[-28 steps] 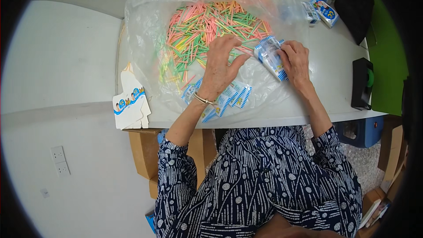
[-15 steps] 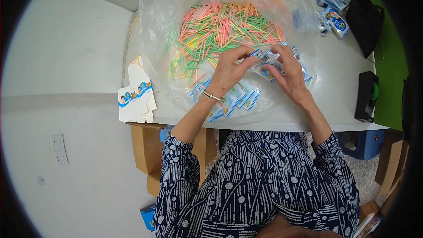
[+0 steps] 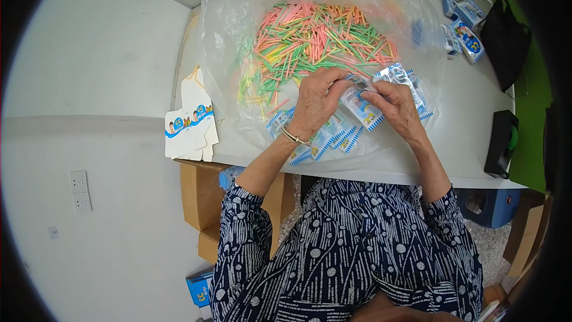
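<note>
Left hand [image 3: 316, 102], empty earlier, pinches a packet [image 3: 360, 109].

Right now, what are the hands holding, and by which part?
The left hand and right hand pinch a rectangular blue-and-white plastic packet near its upper end.

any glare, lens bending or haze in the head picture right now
Head view: the corners go black, and the upper edge of the white panel at left curves; head view: pale glints on the clear plastic bag, and the sticks seen through its left side look hazy.
</note>
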The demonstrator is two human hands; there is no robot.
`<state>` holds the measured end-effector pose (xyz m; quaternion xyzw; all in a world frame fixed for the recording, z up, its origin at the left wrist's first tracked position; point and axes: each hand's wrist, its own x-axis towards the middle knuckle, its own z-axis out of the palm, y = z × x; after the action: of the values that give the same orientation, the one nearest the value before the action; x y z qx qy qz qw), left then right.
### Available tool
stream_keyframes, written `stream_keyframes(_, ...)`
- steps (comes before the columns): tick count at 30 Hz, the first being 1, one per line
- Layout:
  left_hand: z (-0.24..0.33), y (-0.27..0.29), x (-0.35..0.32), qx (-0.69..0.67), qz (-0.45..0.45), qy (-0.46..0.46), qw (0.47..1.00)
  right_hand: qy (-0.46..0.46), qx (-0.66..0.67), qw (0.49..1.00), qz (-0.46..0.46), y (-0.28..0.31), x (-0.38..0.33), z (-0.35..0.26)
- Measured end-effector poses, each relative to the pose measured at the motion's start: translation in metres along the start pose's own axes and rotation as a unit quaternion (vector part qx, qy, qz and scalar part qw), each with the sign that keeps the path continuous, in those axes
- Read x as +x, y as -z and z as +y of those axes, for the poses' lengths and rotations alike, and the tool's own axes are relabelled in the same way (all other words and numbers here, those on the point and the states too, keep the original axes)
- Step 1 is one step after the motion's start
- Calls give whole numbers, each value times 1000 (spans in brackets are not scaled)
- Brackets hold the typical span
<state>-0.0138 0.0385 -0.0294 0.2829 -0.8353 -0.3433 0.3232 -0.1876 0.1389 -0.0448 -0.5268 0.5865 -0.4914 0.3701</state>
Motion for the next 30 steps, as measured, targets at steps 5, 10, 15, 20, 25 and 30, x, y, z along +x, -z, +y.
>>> stream_keyframes(5,0,9,4,-10,-42,38,998,57,-46,997,8,-4,3,-2)
stream_keyframes(10,-27,40,24,25,-2,27,999,38,-50,998,18,3,3,4)
stream_keyframes(15,-106,88,36,464,-36,-38,884,-4,-30,999,28,6,4,6)
stream_keyframes(20,-124,81,52,498,-99,-27,861,1,-15,999,30,5,3,7)
stream_keyframes(25,-144,69,56,541,-73,-60,836,-6,-4,1000,30,5,5,10)
stream_keyframes(30,-151,65,51,597,-70,-62,797,-3,0,999,35,4,6,10)
